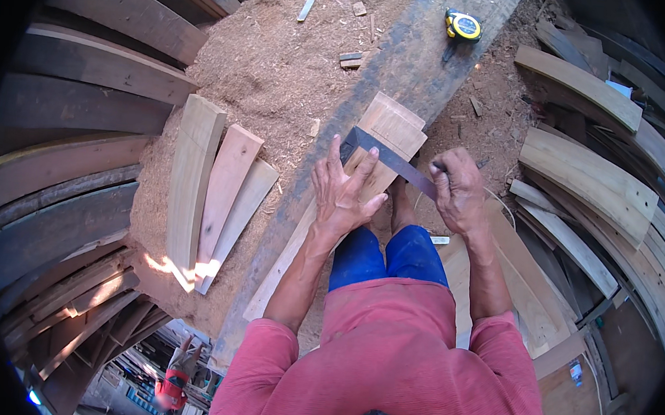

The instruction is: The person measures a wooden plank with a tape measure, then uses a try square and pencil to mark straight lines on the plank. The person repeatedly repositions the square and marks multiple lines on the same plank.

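Observation:
A pale wooden board (400,125) lies on a long, worn plank, slanting from upper right to lower left. Across its upper part rests a try square (402,166) with a dark metal blade. My left hand (342,186) holds the square against the board, its index finger by the stock and its thumb on the blade, the other fingers spread. To the right, my right hand (461,192) is closed around a slim dark stick-like tool (483,164), near the blade's free end. Most of that tool is hidden in the fingers, so its kind is unclear.
A yellow and black tape measure (463,25) sits at the plank's (424,56) far end. Left, several cut boards (194,182) lie on heaped sawdust (257,71). Timber stacks (88,67) line both sides. At lower left, a person in red (171,389) is in the background.

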`<action>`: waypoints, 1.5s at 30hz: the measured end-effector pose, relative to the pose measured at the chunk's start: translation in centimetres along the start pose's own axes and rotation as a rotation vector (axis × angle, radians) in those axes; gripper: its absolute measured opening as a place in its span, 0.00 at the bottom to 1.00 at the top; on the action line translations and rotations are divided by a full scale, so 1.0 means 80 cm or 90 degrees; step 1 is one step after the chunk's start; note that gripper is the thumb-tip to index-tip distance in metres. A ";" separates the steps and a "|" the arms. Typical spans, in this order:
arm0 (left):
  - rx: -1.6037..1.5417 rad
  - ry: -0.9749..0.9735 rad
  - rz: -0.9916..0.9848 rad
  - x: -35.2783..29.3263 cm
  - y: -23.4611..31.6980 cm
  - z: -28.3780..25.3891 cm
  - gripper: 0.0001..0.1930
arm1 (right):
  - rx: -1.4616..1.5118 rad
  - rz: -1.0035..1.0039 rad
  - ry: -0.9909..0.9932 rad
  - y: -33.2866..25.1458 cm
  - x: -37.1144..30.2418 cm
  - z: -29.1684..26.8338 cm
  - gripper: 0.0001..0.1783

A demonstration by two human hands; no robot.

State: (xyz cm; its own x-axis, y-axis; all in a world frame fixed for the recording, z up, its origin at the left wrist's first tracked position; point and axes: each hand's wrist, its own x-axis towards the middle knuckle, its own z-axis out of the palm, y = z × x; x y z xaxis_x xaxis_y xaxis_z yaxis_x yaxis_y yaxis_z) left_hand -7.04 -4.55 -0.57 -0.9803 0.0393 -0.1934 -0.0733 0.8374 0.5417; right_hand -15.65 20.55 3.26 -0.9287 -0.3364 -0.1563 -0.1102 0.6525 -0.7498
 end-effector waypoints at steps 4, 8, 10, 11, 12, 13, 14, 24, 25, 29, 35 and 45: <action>0.025 -0.019 0.007 0.003 0.000 -0.002 0.57 | 0.041 -0.055 -0.015 0.003 0.002 0.035 0.14; 0.019 -0.035 0.006 0.006 0.001 -0.002 0.58 | -0.020 -0.080 0.000 0.003 0.002 0.053 0.18; 0.018 -0.035 0.006 0.007 0.001 -0.002 0.59 | -0.033 -0.078 0.005 0.003 0.004 0.057 0.18; 0.018 -0.034 0.006 0.007 0.001 -0.002 0.59 | -0.035 -0.077 0.010 0.003 0.005 0.058 0.18; 0.018 -0.034 0.007 0.007 0.001 -0.002 0.60 | -0.037 -0.076 0.014 0.003 0.005 0.059 0.18; 0.018 -0.033 0.007 0.007 0.001 -0.002 0.60 | -0.043 -0.075 0.012 0.003 0.006 0.059 0.17; 0.016 -0.034 0.009 0.007 0.001 -0.002 0.60 | -0.049 -0.074 0.011 0.003 0.006 0.060 0.17; 0.001 -0.036 0.015 0.008 -0.001 -0.002 0.61 | -0.058 -0.091 0.009 0.006 0.009 0.060 0.16; 0.002 -0.036 0.016 0.008 -0.001 -0.002 0.61 | -0.058 -0.093 0.009 0.006 0.009 0.060 0.16; -0.005 -0.040 0.015 0.009 -0.002 -0.003 0.61 | -0.055 -0.098 0.007 0.007 0.010 0.060 0.16; -0.003 -0.040 0.011 0.008 -0.001 -0.002 0.60 | -0.048 -0.102 0.004 0.009 0.012 0.059 0.16; 0.002 -0.047 0.009 0.008 -0.002 -0.004 0.60 | -0.060 -0.102 0.007 0.008 0.011 0.062 0.15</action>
State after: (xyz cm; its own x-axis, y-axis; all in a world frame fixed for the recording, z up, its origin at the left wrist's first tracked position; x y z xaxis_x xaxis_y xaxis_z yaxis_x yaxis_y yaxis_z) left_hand -7.73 -4.82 -0.53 -0.9651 0.0908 -0.2456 -0.0589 0.8385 0.5417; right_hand -14.76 17.32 -0.55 -0.9003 -0.4341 -0.0321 -0.2896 0.6523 -0.7004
